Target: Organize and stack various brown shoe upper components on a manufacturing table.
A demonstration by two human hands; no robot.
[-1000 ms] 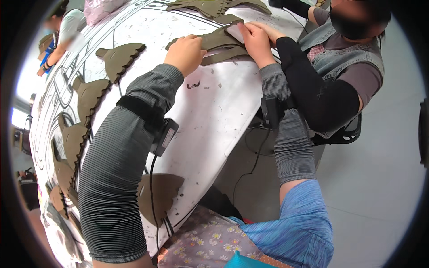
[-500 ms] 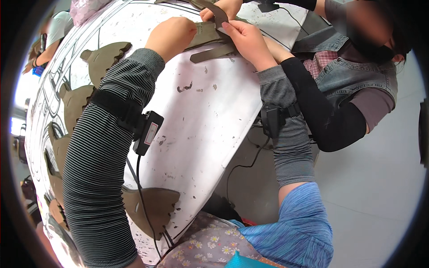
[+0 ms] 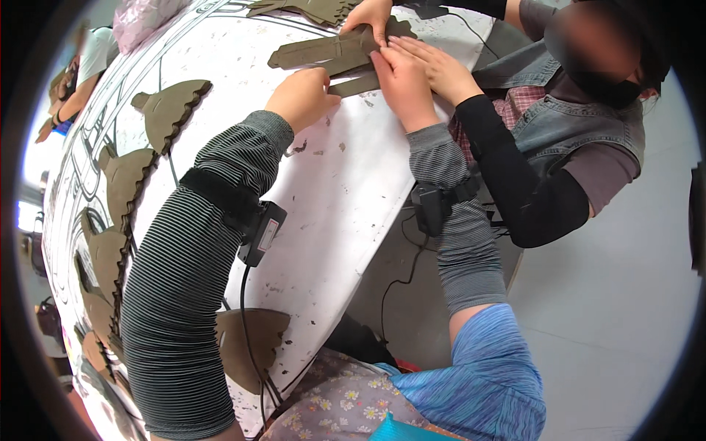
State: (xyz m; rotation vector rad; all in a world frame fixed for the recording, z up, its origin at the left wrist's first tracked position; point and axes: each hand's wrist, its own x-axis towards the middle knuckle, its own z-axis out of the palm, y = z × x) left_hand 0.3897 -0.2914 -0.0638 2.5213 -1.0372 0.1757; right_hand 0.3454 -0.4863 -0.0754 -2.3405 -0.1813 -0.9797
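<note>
Several strips (image 3: 316, 53) lie far on the bench (image 3: 346, 191); the left hand (image 3: 300, 97) has curled fingers, the right hand (image 3: 404, 82) bent ones (grip: cannot tell). Aligning, apparently, beside a co-worker (image 3: 599, 125); next calls for even handling.

I have both arms reaching forward, hands apart. Left forearm (image 3: 173, 294) in grey-and-black striped stretch sleeve, bowed outward up from lower edge; bare left hand (image 3: 303, 99) back up, fingers curled inward. Right forearm (image 3: 471, 264), matching striped sleeve, runs nearly straight up; bare right hand (image 3: 404, 84) points away, back up. Can't tell if either grips.
</note>
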